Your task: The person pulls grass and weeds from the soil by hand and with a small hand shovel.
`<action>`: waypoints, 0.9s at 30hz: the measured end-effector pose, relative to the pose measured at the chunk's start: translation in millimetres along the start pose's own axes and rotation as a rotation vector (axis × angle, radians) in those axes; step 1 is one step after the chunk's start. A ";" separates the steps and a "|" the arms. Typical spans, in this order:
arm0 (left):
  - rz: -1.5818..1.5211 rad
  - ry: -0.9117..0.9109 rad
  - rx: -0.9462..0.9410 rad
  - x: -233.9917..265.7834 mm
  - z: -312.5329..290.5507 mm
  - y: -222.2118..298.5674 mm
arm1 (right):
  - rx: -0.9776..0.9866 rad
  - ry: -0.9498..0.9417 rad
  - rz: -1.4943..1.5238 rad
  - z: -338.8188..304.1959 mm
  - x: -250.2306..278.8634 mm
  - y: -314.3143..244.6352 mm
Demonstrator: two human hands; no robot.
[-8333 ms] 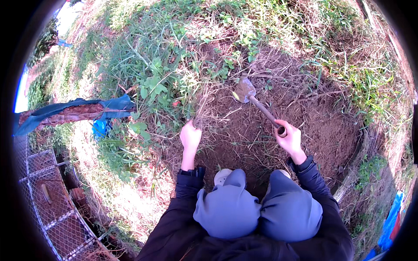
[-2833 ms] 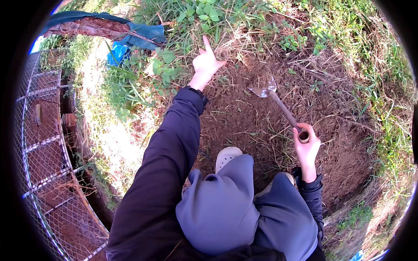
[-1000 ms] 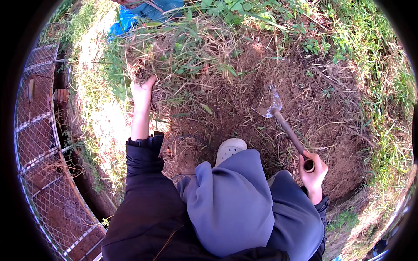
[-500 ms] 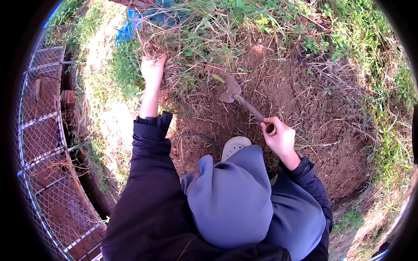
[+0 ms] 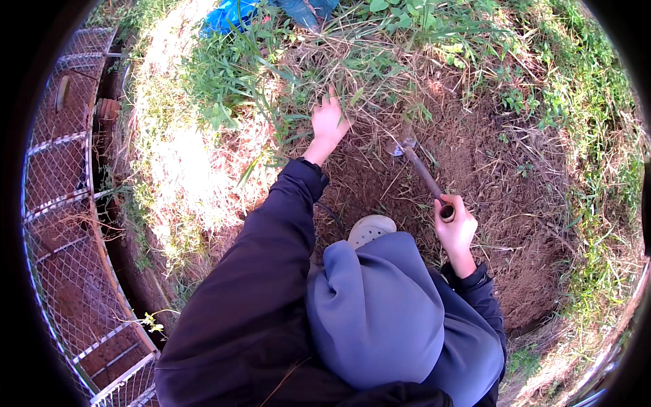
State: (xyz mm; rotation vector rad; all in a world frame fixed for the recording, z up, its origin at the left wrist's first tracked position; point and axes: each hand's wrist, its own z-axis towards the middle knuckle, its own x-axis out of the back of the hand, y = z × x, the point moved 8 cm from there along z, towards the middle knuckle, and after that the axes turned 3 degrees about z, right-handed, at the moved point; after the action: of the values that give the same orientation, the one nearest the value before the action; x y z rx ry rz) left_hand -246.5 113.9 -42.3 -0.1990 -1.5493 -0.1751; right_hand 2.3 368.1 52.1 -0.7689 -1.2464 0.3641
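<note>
The left hand [image 5: 329, 122] reaches, fingers spread, into a clump of dry straw-coloured grass [image 5: 352, 71]. The right hand [image 5: 456, 224] is wrapped tight around the brown wooden handle of a small metal-bladed hoe [image 5: 420, 169], its blade on the soil.

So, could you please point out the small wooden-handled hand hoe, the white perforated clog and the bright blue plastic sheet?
Wooden-handled hand hoe [image 5: 423, 175], head view, mid-handle.
White perforated clog [image 5: 370, 228], head view, toe top.
Bright blue plastic sheet [image 5: 230, 13], head view, crumpled middle.

A wire fence [image 5: 61, 224] ran down the frame's left; grass [image 5: 224, 74] lay at the top, bare soil [image 5: 488, 169] right of centre, perhaps a tarp [image 5: 234, 12] at the upper edge.
</note>
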 end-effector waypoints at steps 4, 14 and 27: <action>-0.205 0.045 0.054 23.9 -7.8 -13.3 | 0.018 0.006 0.034 -12.5 12.1 -3.6; -0.917 0.105 0.229 63.7 -39.1 -54.2 | -0.012 0.043 0.098 -18.9 -18.9 -2.1; -1.011 0.230 0.597 158.0 -55.5 -105.8 | 0.232 -0.006 -0.043 -22.9 70.1 -11.2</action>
State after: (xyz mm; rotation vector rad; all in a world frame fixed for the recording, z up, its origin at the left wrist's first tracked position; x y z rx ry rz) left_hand -215.3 0.1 116.8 1.0571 -1.2837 -0.4893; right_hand 43.6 397.4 107.0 -0.5427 -1.1999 0.4668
